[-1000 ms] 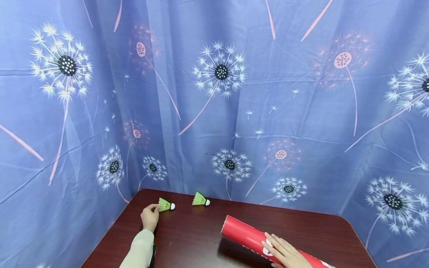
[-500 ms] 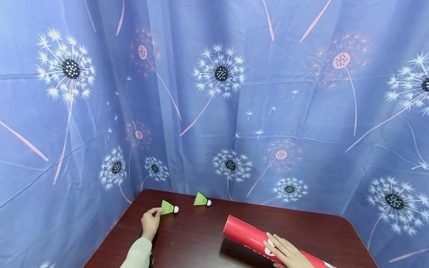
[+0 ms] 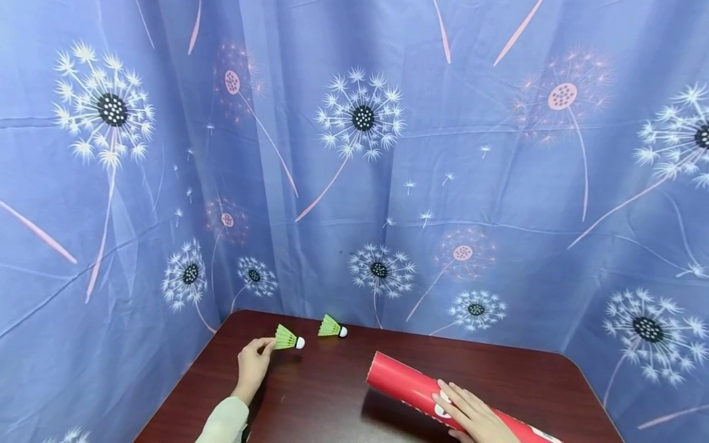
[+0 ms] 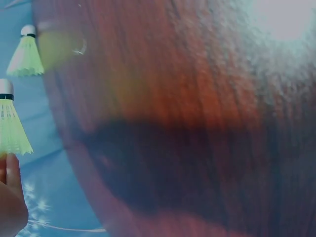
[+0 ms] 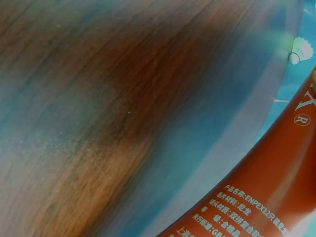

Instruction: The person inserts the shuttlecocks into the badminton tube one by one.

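Note:
By the edge of its feathered skirt, my left hand (image 3: 253,369) pinches a yellow-green shuttlecock (image 3: 287,338). Its white cork points right, and a shadow shows on the table below it. The left wrist view shows the fingertips (image 4: 12,163) at the skirt of this shuttlecock (image 4: 12,128). A second shuttlecock (image 3: 330,327) lies near the table's back edge, cork to the right. My right hand (image 3: 476,415) grips a long red shuttlecock tube (image 3: 407,381), fingers across its top and thumb on the near side. The tube lies at a slant, its left end above a dark shadow.
The dark reddish-brown table (image 3: 327,387) has rounded back corners. A blue curtain (image 3: 421,160) printed with dandelions hangs right behind it and along both sides. White print covers part of the red tube (image 5: 266,173) in the right wrist view.
My left hand has moved right with the pinched shuttlecock, bringing it nearer the second one; its shadow now shows apart below it. The right hand and red tube have hardly moved.

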`<move>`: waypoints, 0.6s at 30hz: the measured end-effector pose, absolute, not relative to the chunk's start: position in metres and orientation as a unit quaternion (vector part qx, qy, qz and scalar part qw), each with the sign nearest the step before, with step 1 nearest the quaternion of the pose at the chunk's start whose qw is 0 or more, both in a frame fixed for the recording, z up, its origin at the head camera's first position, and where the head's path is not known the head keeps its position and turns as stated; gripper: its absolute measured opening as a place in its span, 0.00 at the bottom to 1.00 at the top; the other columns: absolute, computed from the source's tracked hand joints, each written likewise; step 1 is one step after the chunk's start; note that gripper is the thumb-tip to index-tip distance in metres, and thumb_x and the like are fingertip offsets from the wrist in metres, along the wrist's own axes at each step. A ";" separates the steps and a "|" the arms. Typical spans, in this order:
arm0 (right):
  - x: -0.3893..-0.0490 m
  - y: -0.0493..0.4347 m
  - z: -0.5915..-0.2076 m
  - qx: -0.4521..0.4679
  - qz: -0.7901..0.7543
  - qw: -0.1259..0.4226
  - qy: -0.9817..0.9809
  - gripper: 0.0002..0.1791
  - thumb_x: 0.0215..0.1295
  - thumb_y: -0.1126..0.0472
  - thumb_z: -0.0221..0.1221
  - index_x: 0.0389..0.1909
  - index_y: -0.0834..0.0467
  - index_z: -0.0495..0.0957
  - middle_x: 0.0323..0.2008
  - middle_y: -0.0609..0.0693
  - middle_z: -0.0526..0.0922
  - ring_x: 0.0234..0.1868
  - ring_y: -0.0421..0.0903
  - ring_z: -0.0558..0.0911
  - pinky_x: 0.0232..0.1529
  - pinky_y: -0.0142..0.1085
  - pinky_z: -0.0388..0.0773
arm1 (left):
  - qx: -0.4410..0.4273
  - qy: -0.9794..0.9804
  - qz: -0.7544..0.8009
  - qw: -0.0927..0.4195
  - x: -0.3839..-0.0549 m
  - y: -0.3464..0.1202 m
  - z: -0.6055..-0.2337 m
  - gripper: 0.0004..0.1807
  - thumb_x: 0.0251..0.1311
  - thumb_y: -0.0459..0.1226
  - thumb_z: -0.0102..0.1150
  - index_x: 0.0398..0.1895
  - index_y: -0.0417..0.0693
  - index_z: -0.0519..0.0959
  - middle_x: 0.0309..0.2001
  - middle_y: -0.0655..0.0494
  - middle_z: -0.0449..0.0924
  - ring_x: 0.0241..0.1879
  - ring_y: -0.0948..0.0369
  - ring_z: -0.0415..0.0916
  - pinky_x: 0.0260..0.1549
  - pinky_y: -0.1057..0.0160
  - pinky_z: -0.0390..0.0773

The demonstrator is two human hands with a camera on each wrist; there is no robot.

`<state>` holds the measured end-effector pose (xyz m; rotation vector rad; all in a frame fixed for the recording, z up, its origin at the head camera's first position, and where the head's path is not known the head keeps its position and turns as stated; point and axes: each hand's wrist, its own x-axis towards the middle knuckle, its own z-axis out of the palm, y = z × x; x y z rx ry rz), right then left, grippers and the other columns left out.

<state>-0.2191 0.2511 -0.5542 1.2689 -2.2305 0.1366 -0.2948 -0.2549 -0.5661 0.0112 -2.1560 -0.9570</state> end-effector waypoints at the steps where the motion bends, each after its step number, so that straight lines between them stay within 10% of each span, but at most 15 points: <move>1: -0.219 0.251 -0.554 0.475 0.052 0.282 -0.832 0.40 0.59 0.38 0.61 0.67 0.55 0.66 0.65 0.56 0.67 0.69 0.43 0.54 0.69 0.24 0.37 | 0.004 -0.843 -0.375 0.386 -0.295 -0.253 -0.564 0.04 0.49 0.28 0.70 0.29 0.43 0.87 0.28 0.51 0.84 0.31 0.49 0.82 0.36 0.47 0.77; 18: -0.219 0.249 -0.551 0.491 0.096 0.283 -0.818 0.40 0.59 0.42 0.63 0.67 0.60 0.66 0.65 0.61 0.68 0.66 0.49 0.62 0.71 0.27 0.42 | -0.084 -0.805 -0.426 0.405 -0.280 -0.210 -0.531 0.06 0.46 0.27 0.71 0.28 0.44 0.87 0.24 0.57 0.83 0.22 0.69 0.73 0.22 0.75 0.70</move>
